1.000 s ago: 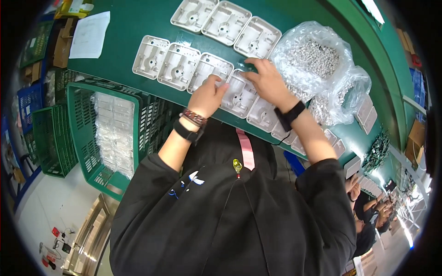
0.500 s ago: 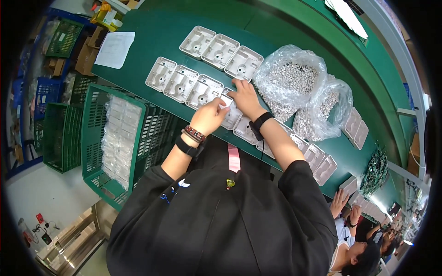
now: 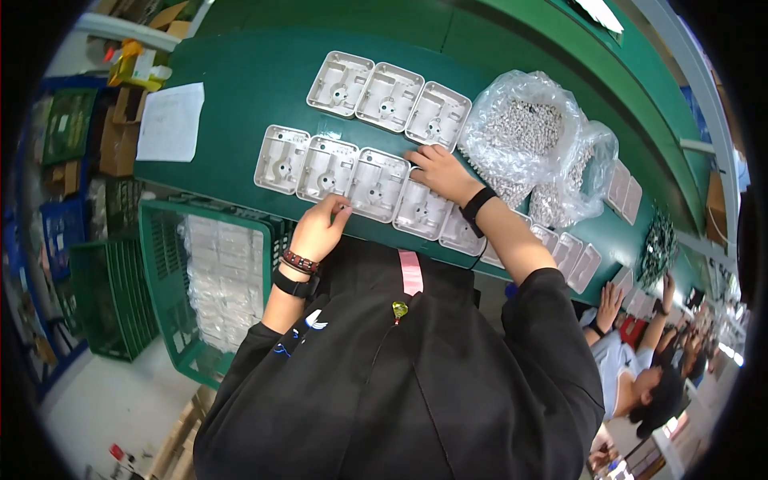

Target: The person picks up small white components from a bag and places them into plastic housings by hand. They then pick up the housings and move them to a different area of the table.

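A row of light grey plastic housings (image 3: 379,186), open side up, runs along the near edge of the green table. My left hand (image 3: 318,230) is just in front of this row, near the second and third housings. Its thumb and fingers are pinched together; whatever they hold, if anything, is too small to make out. My right hand (image 3: 445,173) reaches over the far end of the fourth housing (image 3: 421,214), partly hiding it. Its fingers are stretched out at the rim, slightly apart, with nothing visible in them. Three similar housings (image 3: 388,98) form a second row behind.
Two clear plastic bags (image 3: 512,132) of small pale parts stand beyond my right hand. A paper sheet (image 3: 171,120) lies at the table's left. Below it, a green crate (image 3: 268,308) holds wrapped pieces. Co-workers sit at the right, one with a hand (image 3: 610,306) by stacked housings.
My left hand has drawn back from the fourth housing, leftward and nearer to me. The small white piece seen in its fingers no longer shows. My right hand stays at that housing's far end.
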The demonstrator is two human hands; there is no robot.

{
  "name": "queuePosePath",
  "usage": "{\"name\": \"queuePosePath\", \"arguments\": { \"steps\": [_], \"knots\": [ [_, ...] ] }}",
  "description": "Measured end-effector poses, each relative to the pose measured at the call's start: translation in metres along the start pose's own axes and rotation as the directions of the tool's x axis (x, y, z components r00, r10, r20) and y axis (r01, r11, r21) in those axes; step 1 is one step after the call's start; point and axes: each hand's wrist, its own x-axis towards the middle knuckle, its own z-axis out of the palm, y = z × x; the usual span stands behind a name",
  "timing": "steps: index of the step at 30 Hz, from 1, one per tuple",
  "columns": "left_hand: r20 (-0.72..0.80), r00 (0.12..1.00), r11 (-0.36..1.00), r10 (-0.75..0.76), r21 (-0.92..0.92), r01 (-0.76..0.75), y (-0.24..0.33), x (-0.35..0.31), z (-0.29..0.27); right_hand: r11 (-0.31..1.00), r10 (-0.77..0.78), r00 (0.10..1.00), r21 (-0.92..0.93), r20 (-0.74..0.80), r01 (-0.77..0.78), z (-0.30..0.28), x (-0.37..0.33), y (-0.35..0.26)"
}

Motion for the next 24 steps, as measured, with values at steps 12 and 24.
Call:
{"name": "queuePosePath", "arguments": {
  "steps": [12,24],
  "knots": [
    [0.073,0.997,0.999,-0.005,0.038,0.002,-0.061,0.039,-0.099,0.988,-0.130,0.977,-0.062,0.168,0.142,-0.011,0.008,0.006],
    [-0.057,0.989,0.991,0.133,-0.025,-0.135,-0.050,0.027,-0.080,0.967,-0.224,0.968,-0.096,0.116,0.236,0.003,0.009,0.012]
  ]
}}
